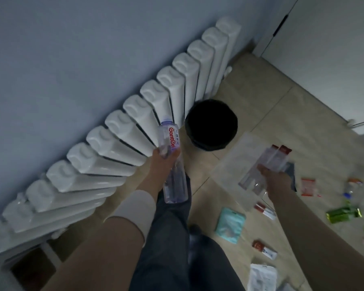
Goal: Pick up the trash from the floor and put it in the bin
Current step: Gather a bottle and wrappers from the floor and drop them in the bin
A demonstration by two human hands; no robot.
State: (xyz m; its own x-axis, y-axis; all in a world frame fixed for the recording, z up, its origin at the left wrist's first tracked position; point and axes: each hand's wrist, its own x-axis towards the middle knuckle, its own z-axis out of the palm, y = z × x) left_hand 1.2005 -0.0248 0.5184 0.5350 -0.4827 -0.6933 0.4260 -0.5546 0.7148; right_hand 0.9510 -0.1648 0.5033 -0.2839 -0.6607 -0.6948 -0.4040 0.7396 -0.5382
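Along the left side runs a big blue-grey wall [61, 59], and a long white radiator [118, 133] with many ribs stands against it. On the far right are white doors [324, 34]. Underfoot is a floor [267, 106] of pale tan tiles with thin lines between them.

One black round bin [211, 124] sits on the floor, just beside the far part of the radiator. It looks dark inside, and I cannot tell what is in it.

Two arms reach out. The person's dark trouser legs [172, 238] show near the bottom.

The left hand [164, 159] is wrapped around one clear plastic bottle [172, 162] with a red-lettered label. The bottle is tilted, its cap end pointing far, close to the bin but not over it.

The right hand [275, 179] grips a bunch of clear plastic wrappers [267, 164] with red ends, to the right of the bin.

More trash lies on the floor at the right. I count one clear sheet [235, 162], one light blue pouch [229, 225], one white bag [261, 278], two green shiny wrappers [343, 214], three red-and-white packs [264, 248] and one small bottle [352, 185] with a blue cap. Some pieces are blurry, so the count may be off.
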